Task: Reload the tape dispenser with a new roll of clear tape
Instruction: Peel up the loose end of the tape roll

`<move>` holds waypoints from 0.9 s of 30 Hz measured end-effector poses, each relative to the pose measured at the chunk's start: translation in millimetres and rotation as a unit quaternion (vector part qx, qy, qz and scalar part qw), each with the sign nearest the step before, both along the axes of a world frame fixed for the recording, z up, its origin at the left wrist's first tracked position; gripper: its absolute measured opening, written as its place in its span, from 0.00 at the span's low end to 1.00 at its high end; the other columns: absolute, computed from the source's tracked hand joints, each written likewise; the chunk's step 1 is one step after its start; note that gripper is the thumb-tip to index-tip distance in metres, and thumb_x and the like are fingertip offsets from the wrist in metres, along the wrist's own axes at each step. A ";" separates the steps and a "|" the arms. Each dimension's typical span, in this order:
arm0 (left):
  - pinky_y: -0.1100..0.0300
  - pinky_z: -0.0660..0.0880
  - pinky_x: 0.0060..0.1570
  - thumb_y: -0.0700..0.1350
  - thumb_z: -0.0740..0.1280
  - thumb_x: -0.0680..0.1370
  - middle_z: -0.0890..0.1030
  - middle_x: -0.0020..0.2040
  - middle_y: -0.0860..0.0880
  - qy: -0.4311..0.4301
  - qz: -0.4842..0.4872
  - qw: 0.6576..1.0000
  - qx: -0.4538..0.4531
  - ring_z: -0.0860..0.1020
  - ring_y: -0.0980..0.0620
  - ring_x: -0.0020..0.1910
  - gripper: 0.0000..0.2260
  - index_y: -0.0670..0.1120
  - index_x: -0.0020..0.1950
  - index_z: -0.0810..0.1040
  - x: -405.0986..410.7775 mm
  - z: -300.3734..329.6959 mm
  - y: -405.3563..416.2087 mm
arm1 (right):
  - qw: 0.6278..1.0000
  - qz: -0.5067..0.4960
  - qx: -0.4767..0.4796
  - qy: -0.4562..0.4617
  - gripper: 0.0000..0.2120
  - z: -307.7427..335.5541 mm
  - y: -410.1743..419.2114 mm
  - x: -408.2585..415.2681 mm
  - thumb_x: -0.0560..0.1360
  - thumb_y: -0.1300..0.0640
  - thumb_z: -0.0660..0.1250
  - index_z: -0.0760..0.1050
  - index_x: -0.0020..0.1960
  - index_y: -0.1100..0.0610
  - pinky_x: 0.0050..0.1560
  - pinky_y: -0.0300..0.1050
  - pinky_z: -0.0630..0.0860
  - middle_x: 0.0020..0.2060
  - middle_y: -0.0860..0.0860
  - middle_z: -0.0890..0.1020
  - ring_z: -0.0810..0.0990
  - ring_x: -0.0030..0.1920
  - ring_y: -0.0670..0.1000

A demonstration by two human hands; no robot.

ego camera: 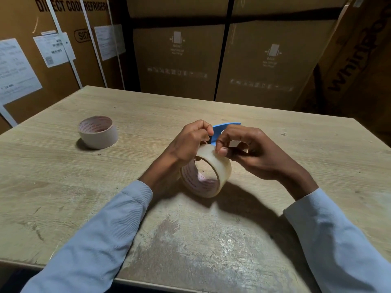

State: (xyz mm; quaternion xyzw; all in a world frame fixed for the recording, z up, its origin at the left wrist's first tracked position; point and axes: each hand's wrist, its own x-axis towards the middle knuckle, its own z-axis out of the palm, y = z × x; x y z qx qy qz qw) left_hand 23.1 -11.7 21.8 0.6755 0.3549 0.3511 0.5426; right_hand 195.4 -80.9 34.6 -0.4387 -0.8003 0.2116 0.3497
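A roll of clear tape (pixel 213 166) with a printed cardboard core stands on edge in the middle of the wooden table (pixel 148 229). My left hand (pixel 186 142) grips its top left side with curled fingers. My right hand (pixel 249 151) pinches the tape's outer surface at the top with thumb and fingertips. A blue tape dispenser (pixel 224 129) lies just behind my hands, mostly hidden by them. A second roll (pixel 97 132) lies flat at the left of the table, apart from both hands.
Tall cardboard appliance boxes (pixel 179 56) stand close behind and to both sides of the table. The table's near edge runs along the bottom of the view, with a worn, scratched patch in front of me.
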 end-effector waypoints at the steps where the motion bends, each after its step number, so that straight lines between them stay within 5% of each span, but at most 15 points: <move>1: 0.59 0.65 0.30 0.42 0.58 0.73 0.72 0.41 0.42 -0.001 0.004 1.000 -0.005 0.70 0.51 0.34 0.06 0.45 0.48 0.73 -0.2 0.6 -0.2 | 1.000 0.003 -0.006 0.002 0.08 0.7 -0.9 -0.1 0.79 0.64 0.67 0.78 0.46 0.52 0.40 0.39 0.76 0.42 0.44 0.78 0.77 0.45 0.47; 9: 0.59 0.63 0.29 0.34 0.55 0.79 0.71 0.37 0.45 0.003 0.011 1.000 0.002 0.68 0.53 0.31 0.09 0.44 0.47 0.72 -3.0 0.8 1.8 | 0.999 0.011 -0.024 0.031 0.08 6.1 -5.3 6.3 0.78 0.63 0.69 0.79 0.45 0.50 0.44 0.46 0.80 0.42 0.44 0.80 0.80 0.45 0.47; 14: 0.63 0.62 0.24 0.33 0.55 0.78 0.70 0.23 0.57 -0.025 0.009 0.999 -0.021 0.66 0.59 0.23 0.10 0.45 0.43 0.72 -3.9 -2.6 2.8 | 0.992 0.011 -0.055 0.109 0.02 4.7 -5.4 12.4 0.76 0.66 0.70 0.81 0.48 0.62 0.47 0.44 0.81 0.45 0.51 0.82 0.82 0.49 0.50; 19: 0.59 0.64 0.31 0.37 0.58 0.76 0.73 0.35 0.44 -0.022 -0.004 1.000 -0.005 0.70 0.48 0.32 0.06 0.44 0.46 0.73 -10.0 -0.4 3.8 | 0.995 0.017 -0.066 0.073 0.25 1.4 -1.4 11.7 0.75 0.61 0.72 0.72 0.71 0.55 0.60 0.47 0.80 0.65 0.50 0.79 0.79 0.65 0.51; 24: 0.62 0.66 0.29 0.42 0.59 0.68 0.74 0.36 0.47 -0.019 -0.048 0.999 0.014 0.70 0.54 0.30 0.06 0.47 0.43 0.72 -8.6 -1.7 3.6 | 0.997 0.010 -0.006 0.076 0.09 -5.0 2.5 -0.2 0.73 0.68 0.73 0.84 0.53 0.62 0.50 0.38 0.77 0.49 0.51 0.83 0.82 0.52 0.46; 27: 0.63 0.63 0.27 0.42 0.58 0.68 0.70 0.32 0.48 -0.019 -0.045 0.999 0.018 0.66 0.56 0.27 0.06 0.46 0.43 0.72 -8.1 -3.8 4.9 | 0.997 0.002 0.008 0.081 0.09 -5.8 3.5 2.3 0.71 0.71 0.73 0.84 0.46 0.58 0.45 0.39 0.76 0.42 0.53 0.82 0.81 0.45 0.47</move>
